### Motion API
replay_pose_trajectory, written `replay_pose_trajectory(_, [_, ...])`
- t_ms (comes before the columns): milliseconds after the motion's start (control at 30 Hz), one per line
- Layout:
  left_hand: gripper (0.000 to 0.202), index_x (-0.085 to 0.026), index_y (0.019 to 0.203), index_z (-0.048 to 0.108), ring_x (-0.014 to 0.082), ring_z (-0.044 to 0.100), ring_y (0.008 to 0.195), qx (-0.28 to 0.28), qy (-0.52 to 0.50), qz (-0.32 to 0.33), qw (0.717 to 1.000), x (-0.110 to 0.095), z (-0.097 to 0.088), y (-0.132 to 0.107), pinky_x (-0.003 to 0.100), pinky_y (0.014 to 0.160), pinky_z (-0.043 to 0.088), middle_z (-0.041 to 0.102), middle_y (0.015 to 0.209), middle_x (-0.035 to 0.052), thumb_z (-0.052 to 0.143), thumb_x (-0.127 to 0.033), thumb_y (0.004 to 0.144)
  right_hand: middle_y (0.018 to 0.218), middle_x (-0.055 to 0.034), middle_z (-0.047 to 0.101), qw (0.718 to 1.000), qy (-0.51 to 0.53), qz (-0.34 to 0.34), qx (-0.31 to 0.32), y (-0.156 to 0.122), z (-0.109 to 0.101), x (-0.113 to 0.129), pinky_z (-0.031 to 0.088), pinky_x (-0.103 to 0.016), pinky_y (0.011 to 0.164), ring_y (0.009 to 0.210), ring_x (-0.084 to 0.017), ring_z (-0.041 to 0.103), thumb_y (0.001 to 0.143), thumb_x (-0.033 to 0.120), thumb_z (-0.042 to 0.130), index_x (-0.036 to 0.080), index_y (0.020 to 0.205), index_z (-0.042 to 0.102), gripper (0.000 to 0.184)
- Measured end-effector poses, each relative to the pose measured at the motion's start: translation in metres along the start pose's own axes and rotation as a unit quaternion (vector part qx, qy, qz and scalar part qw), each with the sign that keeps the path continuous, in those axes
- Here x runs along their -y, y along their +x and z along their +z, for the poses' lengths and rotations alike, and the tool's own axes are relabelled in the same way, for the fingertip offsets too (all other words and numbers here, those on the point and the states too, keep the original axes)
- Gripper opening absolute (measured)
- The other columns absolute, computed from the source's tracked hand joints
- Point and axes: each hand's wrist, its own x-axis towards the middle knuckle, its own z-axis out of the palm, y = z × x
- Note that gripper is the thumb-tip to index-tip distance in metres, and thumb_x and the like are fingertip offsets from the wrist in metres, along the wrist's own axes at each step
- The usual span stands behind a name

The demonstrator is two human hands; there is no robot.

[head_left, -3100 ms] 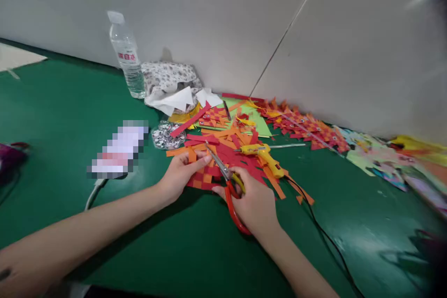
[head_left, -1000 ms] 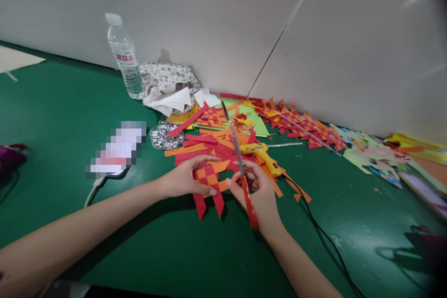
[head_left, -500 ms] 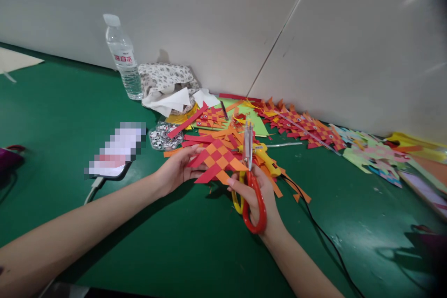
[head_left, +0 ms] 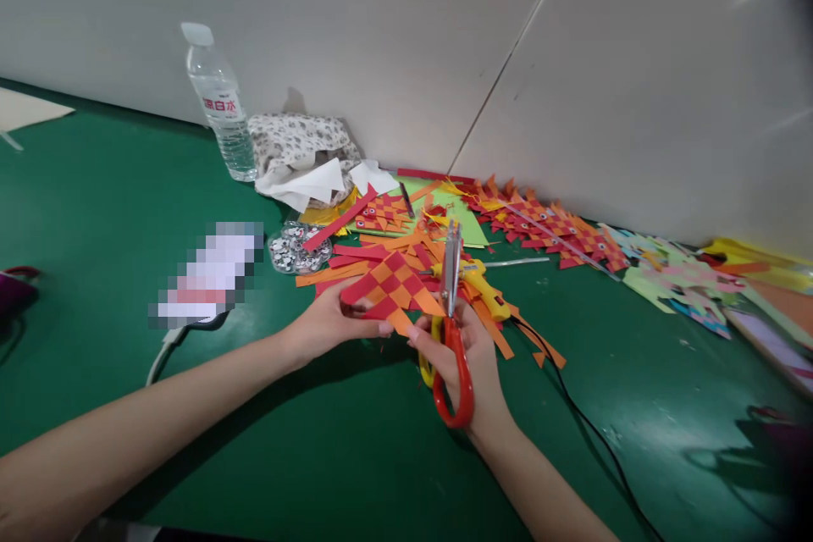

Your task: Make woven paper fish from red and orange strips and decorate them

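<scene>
A woven red-and-orange paper fish (head_left: 390, 284) is held up above the green table. My left hand (head_left: 336, 313) grips its left side, thumb in front and fingers partly hidden behind the paper. In my right hand (head_left: 467, 356) are scissors (head_left: 452, 271) with one red and one yellow handle, blades together and pointing away from me. The right thumb and fingertips also touch the lower orange strip of the fish. Orange and red paper strips (head_left: 365, 258) lie heaped behind the fish. A yellow glue gun (head_left: 486, 288) rests just beyond my right hand.
A water bottle (head_left: 220, 106) and a patterned tissue pouch (head_left: 301, 148) stand by the wall. Several finished woven fish (head_left: 546, 224) lie at the back right. A bag of googly eyes (head_left: 295, 247) and a phone on a cable (head_left: 212, 275) are at left. The glue gun's black cord (head_left: 588, 428) runs toward me.
My left thumb has come round to the front of the fish's lower edge, and the left side of the paper now bends. The scissors have shifted slightly left and stay in my right hand.
</scene>
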Motion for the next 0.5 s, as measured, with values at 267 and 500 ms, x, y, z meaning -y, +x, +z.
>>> replay_pose_trajectory(267, [0.018, -0.017, 0.077, 0.067, 0.0131, 0.061, 0.064, 0.122, 0.110, 0.023, 0.986, -0.0017, -0.0025, -0.0071, 0.025, 0.065, 0.048, 0.066, 0.069, -0.0001, 0.077, -0.023, 0.063, 0.069, 0.0034, 0.060, 1.000, -0.009, 0.003, -0.003, 0.0006, -0.0019, 0.0002, 0.053, -0.027, 0.058, 0.061, -0.014, 0.062, 0.055, 0.034, 0.078, 0.021, 0.096, 0.048, 0.052])
replay_pose_trajectory(500, [0.017, -0.016, 0.077, 0.069, 0.0122, 0.064, 0.065, 0.085, 0.045, 0.001, 0.995, 0.0066, -0.0006, -0.0023, 0.024, 0.067, 0.051, 0.069, 0.071, 0.0014, 0.069, -0.033, 0.074, 0.071, 0.0025, 0.060, 0.999, -0.026, -0.021, 0.020, -0.0018, 0.0013, -0.0022, 0.053, -0.026, 0.060, 0.063, -0.014, 0.062, 0.058, 0.033, 0.076, 0.022, 0.093, 0.050, 0.046])
